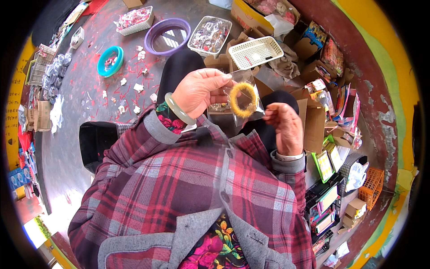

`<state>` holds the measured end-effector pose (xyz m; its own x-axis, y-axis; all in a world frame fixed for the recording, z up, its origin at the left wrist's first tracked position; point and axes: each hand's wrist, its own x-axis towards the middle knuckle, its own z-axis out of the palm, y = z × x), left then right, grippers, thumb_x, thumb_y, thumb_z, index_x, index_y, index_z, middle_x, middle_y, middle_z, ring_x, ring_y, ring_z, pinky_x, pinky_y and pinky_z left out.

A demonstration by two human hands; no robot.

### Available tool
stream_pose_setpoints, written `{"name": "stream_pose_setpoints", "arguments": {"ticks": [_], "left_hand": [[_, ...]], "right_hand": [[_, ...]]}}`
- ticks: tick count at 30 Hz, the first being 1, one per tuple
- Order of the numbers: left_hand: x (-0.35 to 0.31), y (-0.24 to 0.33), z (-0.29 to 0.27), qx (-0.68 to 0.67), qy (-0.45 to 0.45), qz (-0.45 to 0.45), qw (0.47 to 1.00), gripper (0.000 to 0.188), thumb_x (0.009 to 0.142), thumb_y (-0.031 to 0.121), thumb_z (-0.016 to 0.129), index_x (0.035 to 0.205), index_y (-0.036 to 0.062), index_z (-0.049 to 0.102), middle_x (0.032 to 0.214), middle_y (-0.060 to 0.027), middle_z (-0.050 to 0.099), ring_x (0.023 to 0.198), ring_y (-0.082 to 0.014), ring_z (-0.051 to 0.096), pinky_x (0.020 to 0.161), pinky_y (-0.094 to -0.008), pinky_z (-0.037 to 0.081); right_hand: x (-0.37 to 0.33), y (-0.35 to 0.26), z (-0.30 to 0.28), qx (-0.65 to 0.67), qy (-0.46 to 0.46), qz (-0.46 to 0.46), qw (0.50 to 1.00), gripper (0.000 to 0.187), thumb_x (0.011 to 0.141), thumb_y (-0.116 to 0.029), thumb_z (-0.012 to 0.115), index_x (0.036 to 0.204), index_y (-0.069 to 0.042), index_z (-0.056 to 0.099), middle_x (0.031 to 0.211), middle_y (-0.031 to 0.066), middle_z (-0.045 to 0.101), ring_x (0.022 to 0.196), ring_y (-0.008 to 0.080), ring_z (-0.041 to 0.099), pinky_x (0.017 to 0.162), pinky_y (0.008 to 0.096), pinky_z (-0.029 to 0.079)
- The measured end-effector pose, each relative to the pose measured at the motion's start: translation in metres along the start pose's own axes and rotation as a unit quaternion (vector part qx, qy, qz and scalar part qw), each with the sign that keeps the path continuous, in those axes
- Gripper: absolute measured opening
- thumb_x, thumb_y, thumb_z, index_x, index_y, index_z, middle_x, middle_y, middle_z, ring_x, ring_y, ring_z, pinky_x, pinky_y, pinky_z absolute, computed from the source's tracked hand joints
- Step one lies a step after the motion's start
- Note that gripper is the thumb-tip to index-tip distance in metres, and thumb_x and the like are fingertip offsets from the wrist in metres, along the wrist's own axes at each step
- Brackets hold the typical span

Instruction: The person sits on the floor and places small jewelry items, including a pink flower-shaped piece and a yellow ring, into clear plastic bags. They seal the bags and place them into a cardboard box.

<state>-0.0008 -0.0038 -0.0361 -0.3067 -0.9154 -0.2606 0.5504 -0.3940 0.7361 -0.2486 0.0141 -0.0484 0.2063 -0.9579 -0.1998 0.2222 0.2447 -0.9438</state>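
Note:
My left hand (200, 93), with a pale bangle at its wrist, pinches the upper left edge of a small clear plastic bag (245, 77) between thumb and fingers. Inside the bag lies a fuzzy yellow ring (234, 99), like a plush hair tie. My right hand (285, 129) is beside the bag's lower right corner, its fingers curled and thumb pressed to them. Whether those fingertips grip the bag's edge or something small is hard to make out. The bag is held up above my lap.
Ahead stand a purple basin (154, 41), a teal basin (105, 68), a white basket of small packets (210, 35) and a white basket (255, 52) with few things in it. Cardboard boxes (315, 124) crowd my right side. Scraps litter the floor; a black stool (96, 145) stands left.

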Motion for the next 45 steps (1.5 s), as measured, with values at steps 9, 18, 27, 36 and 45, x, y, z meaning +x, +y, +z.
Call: {"name": "stream_pose_setpoints", "arguments": {"ticks": [9, 18, 27, 36, 45], "left_hand": [[-0.001, -0.005, 0.001, -0.003, -0.012, 0.017, 1.0, 0.014, 0.09, 0.014, 0.052, 0.092, 0.0025, 0.058, 0.094, -0.0087, 0.065, 0.084, -0.0154, 0.063, 0.074, -0.0274, 0.051], [0.002, -0.017, -0.003, -0.014, 0.003, 0.024, 1.0, 0.015, 0.089, 0.013, 0.053, 0.096, 0.0008, 0.059, 0.095, -0.0103, 0.064, 0.084, -0.018, 0.063, 0.075, -0.0298, 0.052], [0.0, 0.003, 0.014, 0.059, 0.0, -0.096, 0.994, 0.023, 0.089, 0.017, 0.054, 0.104, -0.0011, 0.058, 0.096, -0.0107, 0.063, 0.085, -0.0172, 0.063, 0.075, -0.0303, 0.053], [-0.001, -0.013, 0.01, 0.082, -0.009, -0.038, 0.996, 0.021, 0.088, 0.015, 0.056, 0.095, -0.0038, 0.062, 0.087, -0.011, 0.065, 0.078, -0.0178, 0.065, 0.074, -0.0288, 0.053], [0.0, -0.015, 0.008, 0.063, 0.025, 0.007, 0.998, 0.02, 0.088, 0.017, 0.055, 0.093, -0.0012, 0.062, 0.087, -0.0087, 0.066, 0.079, -0.0159, 0.065, 0.071, -0.0278, 0.052]], "right_hand": [[-0.001, 0.003, 0.02, 0.001, -0.015, 0.002, 1.0, 0.015, 0.086, -0.014, 0.059, 0.087, 0.001, 0.061, 0.078, 0.0048, 0.062, 0.07, 0.0108, 0.057, 0.067, 0.0225, 0.044], [-0.002, 0.004, 0.019, -0.015, -0.006, -0.083, 0.996, 0.009, 0.086, -0.007, 0.057, 0.084, 0.002, 0.059, 0.077, 0.0035, 0.058, 0.072, 0.01, 0.054, 0.07, 0.0218, 0.043], [-0.001, -0.009, 0.005, -0.047, -0.116, -0.077, 0.989, 0.015, 0.088, -0.011, 0.053, 0.083, 0.002, 0.057, 0.08, 0.0054, 0.059, 0.076, 0.0115, 0.053, 0.074, 0.0249, 0.042], [0.001, -0.004, 0.008, -0.042, -0.115, -0.047, 0.991, 0.016, 0.089, -0.013, 0.053, 0.082, 0.001, 0.057, 0.077, 0.0045, 0.058, 0.074, 0.0104, 0.052, 0.072, 0.0234, 0.042], [0.009, 0.007, 0.008, 0.006, -0.052, -0.017, 0.998, 0.014, 0.089, -0.014, 0.055, 0.086, 0.0, 0.058, 0.077, 0.0037, 0.059, 0.073, 0.0094, 0.053, 0.07, 0.0219, 0.042]]}}
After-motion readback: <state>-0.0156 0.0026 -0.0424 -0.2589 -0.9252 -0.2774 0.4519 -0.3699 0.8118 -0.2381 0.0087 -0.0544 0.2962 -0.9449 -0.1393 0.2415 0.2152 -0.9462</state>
